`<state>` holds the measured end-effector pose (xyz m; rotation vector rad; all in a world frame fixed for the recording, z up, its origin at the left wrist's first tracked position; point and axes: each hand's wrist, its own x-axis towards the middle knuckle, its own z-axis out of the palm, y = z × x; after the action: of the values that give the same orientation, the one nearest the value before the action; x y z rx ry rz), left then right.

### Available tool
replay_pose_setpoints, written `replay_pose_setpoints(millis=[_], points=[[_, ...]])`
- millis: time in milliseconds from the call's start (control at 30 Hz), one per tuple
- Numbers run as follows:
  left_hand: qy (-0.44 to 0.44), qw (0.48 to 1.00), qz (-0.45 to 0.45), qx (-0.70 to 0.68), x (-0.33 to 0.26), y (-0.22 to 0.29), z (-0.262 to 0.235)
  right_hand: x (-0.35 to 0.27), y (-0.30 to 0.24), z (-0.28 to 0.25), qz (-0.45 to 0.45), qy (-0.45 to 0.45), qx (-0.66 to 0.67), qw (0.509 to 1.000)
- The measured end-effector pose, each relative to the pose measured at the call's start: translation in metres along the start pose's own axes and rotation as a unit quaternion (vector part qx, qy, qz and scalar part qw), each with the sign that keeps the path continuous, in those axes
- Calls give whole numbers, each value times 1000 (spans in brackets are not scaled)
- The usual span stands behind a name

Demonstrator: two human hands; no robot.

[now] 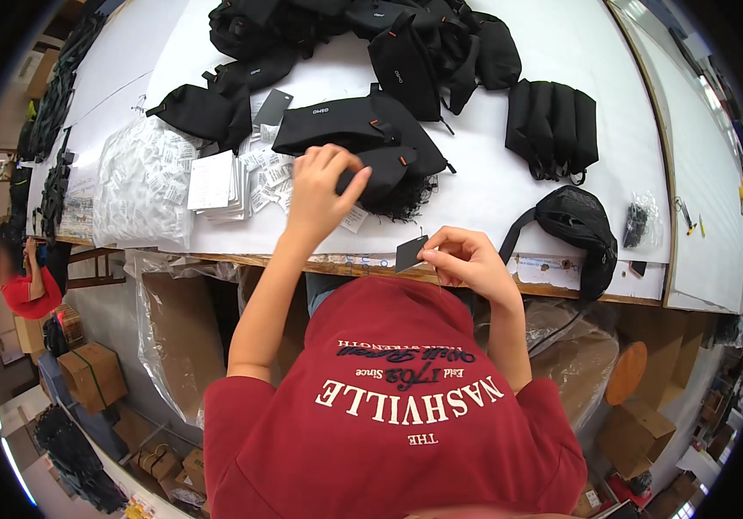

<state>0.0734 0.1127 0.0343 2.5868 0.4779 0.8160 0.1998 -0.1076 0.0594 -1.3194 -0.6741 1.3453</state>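
My right hand [472,265] pinches a small dark grey hang tag [410,253] between thumb and fingers, just over the table's front edge. A thin string seems to trail from it. My left hand [323,192] is open, fingers curved and thumb apart, over the near edge of a black bag [419,143]. Whether it touches the fabric I cannot tell. Under the bag's near side lies a bundle of thin black strings [402,201]. Left of that hand are loose white labels [272,173], a stack of white cards [215,186] and another dark tag [273,108].
A clear plastic bag of white labels [142,186] lies at the left. Black bags [406,60] are heaped at the back, with more [551,130] lined up at the right. A black mesh-sided bag [575,233] overhangs the front edge. Another person [29,281] is at far left.
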Motion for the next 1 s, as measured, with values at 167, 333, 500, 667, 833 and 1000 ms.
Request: replay_pose_setpoints(millis=[167, 333, 500, 667, 833, 1000], points=[[4, 999, -37, 30, 42, 7, 34, 3, -6, 2, 4, 20, -6, 1000], [-37, 993, -11, 111, 54, -7, 40, 12, -9, 1, -37, 73, -7, 997], [124, 992, -23, -12, 41, 2, 8, 21, -14, 2, -50, 94, -9, 994], [41, 992, -120, -7, -5, 17, -28, 37, -18, 17, -132, 191, -191, 954], [-7, 963, -210, -169, -25, 41, -37, 48, -26, 44, -162, 173, -272, 932], [-34, 920, -240, -309, -30, 46, -35, 49, -9, 55, -232, 172, -314, 905]])
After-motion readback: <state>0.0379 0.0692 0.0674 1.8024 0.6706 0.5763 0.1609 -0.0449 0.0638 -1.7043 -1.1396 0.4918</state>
